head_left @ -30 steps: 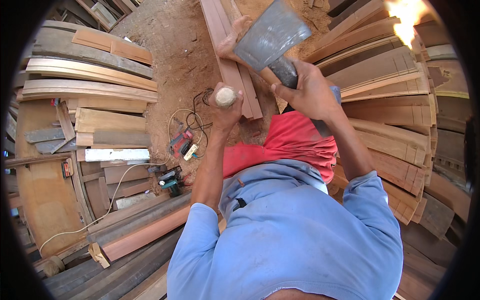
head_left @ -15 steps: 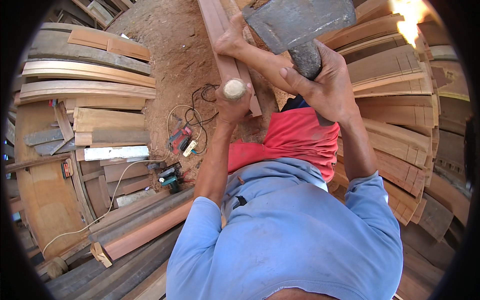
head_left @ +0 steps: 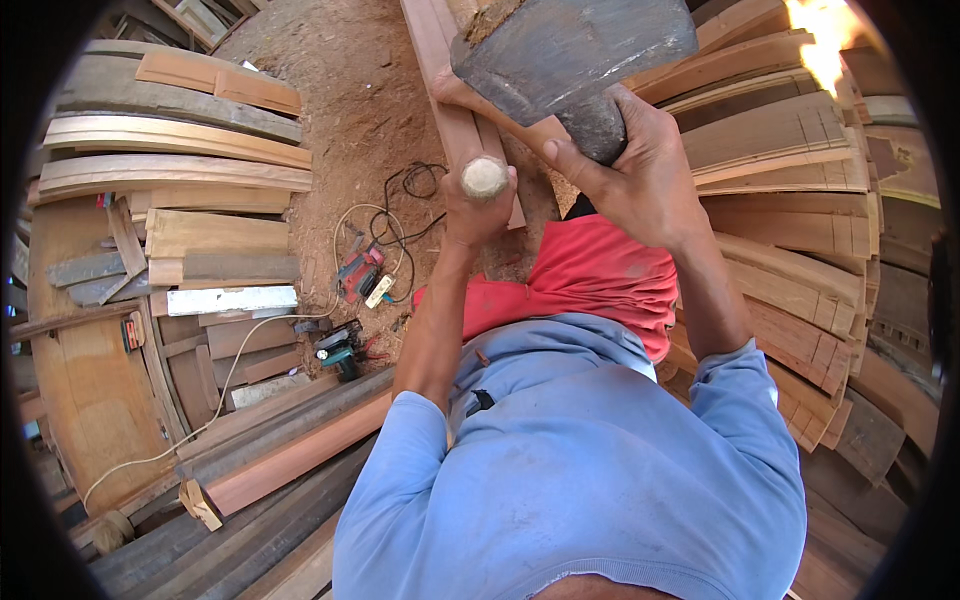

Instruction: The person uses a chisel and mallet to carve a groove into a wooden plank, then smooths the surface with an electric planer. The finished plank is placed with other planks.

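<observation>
My left hand is closed around an upright tool that looks like a chisel; only the round, pale end of its handle shows above the fist, and its blade is hidden. To the right, my right hand grips the thick dark handle of a mallet. The mallet's large grey block head is raised above and beyond the left fist, apart from the handle end. Below the left fist lies a long reddish wooden board. A bare foot and shin show partly behind the mallet.
Sawdust covers the ground. Left of my arm lie a red power tool, a teal power tool, a small cream power socket block and tangled cords. Stacked planks stand at the left, more planks at the right.
The mallet and my right hand have moved slightly left, and the mallet head now covers more of the foot. My left hand has shifted a little to the right with the handle.
</observation>
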`<state>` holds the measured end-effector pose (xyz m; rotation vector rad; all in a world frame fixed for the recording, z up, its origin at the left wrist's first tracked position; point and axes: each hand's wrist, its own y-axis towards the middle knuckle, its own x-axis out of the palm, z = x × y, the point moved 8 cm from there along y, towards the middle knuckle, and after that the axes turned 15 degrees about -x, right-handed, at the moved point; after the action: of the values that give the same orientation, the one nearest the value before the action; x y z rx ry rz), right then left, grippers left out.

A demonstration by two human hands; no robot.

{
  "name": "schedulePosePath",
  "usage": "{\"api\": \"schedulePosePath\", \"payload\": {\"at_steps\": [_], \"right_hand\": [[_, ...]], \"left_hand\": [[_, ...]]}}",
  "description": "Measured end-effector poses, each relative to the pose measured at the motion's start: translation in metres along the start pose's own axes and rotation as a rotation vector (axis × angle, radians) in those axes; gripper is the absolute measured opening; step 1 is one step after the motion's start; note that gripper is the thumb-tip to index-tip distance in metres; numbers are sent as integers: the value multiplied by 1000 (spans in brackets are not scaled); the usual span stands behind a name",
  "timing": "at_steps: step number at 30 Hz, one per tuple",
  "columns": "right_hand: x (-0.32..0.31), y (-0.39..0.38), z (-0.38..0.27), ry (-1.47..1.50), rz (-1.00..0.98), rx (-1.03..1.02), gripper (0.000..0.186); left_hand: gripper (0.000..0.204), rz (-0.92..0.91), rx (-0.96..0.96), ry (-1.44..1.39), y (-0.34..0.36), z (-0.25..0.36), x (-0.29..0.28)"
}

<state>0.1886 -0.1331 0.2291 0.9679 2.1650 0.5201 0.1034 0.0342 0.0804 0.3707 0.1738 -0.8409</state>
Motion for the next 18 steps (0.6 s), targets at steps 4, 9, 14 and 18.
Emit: {"api": "schedulePosePath", "payload": {"at_steps": [4, 9, 14, 18], "right_hand": [[-1, -1, -3, 62, 5, 44, 35], [3, 0, -6, 62, 9, -40, 35], [12, -2, -8, -101, -128, -70, 34], [16, -7, -9, -33, -119, -70, 29]], "left_hand": [[16, 8, -20, -29, -4, 9, -6], [17, 8, -37, -12, -4, 3, -6], [22, 32, 137, 27, -7, 10, 0], [26, 60, 119, 7, -7, 1, -4]]}}
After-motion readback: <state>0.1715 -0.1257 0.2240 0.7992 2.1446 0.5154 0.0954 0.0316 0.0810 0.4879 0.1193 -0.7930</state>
